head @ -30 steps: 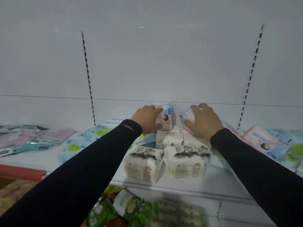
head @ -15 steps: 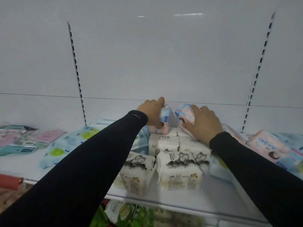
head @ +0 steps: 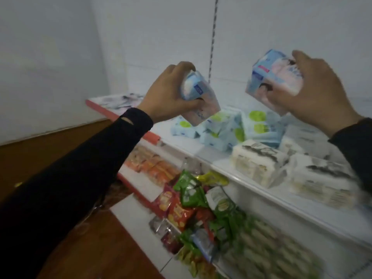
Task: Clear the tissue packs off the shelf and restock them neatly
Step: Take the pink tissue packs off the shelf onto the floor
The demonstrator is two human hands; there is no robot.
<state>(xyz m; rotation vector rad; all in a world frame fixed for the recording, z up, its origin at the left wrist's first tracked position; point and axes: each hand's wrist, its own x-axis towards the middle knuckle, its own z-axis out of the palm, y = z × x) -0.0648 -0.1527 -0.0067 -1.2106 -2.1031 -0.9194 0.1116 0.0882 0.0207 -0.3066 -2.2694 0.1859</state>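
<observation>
Both packs have come up off the shelf (head: 207, 158): the left hand (head: 169, 93) grips one pack (head: 199, 99), the right hand (head: 314, 91) grips another (head: 275, 73), both clear above it. The clearing is under way, I judge; many packs remain near the front edge.

White walls (head: 50, 57) meet a brown wooden floor (head: 40, 150) in dim light.
</observation>
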